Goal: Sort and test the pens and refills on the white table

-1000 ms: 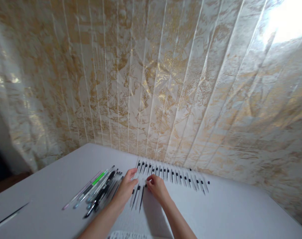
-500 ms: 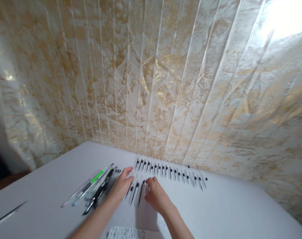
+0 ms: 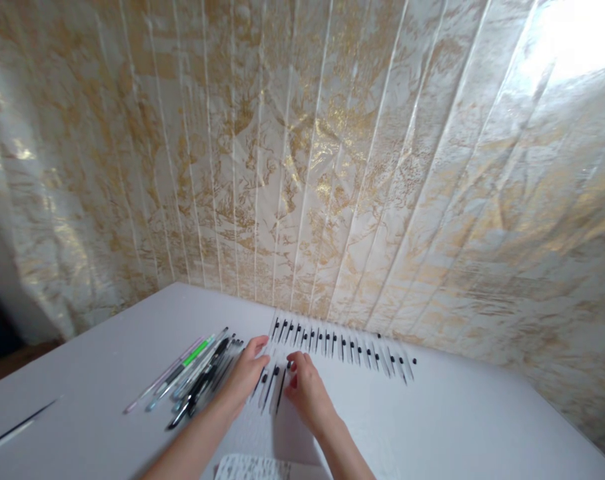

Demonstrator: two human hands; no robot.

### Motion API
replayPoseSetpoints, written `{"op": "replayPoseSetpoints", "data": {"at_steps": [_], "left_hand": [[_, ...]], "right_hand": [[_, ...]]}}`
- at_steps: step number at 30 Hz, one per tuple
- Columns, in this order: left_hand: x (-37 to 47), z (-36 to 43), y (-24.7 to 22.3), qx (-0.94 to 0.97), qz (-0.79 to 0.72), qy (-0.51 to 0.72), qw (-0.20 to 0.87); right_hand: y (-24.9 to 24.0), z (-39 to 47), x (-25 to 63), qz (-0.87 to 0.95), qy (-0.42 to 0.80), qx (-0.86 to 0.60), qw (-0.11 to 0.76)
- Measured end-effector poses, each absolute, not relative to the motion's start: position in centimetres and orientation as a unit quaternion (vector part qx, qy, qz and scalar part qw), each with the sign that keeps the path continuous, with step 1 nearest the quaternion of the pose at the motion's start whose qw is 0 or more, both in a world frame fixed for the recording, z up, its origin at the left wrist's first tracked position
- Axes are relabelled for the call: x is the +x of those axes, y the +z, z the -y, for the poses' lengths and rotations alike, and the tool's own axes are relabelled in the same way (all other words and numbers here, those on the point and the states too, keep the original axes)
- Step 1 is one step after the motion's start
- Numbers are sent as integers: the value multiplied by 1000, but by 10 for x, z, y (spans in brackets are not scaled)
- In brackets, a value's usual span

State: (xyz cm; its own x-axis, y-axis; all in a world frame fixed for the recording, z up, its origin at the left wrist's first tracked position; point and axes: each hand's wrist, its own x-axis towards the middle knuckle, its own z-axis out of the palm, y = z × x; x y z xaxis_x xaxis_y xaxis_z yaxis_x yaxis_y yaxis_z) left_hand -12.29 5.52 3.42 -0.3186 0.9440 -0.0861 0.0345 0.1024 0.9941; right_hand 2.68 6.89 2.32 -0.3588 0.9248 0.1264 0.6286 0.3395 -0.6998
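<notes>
My left hand [image 3: 249,370] rests on the table just left of a short near row of disassembled pens, its thumb and fingers apart and nothing visible in them. In that row lie slim dark refills [image 3: 281,392], pale clear barrels and small black caps [image 3: 276,371]. My right hand [image 3: 310,395] is at the row's right end. Its fingers are bent, with a gap between thumb and index finger, and the index fingertip is at a small black cap [image 3: 289,365]. Blur hides whether that fingertip touches it.
Behind my hands a long row of pen parts [image 3: 335,345] runs rightward. A pile of assorted pens [image 3: 197,373], one with a green grip, lies left. A dark refill [image 3: 20,427] sits far left. A printed white sheet [image 3: 255,468] is at the near edge. Patterned foil-like curtain [image 3: 302,167] hangs behind the table.
My right hand has moved slightly left and away from me, bringing its fingertips to the black cap at the row's right end. My left hand has hardly moved.
</notes>
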Motion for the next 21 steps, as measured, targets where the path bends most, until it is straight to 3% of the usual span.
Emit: {"op": "replayPoseSetpoints", "data": {"at_steps": [12, 21], "left_hand": [[-123, -57, 28, 456, -631, 499, 380], [-160, -63, 47, 584, -709, 372, 132]], "right_hand": [[25, -72, 28, 762, 290, -503, 285], [33, -32, 53, 772, 292, -520, 221]]}}
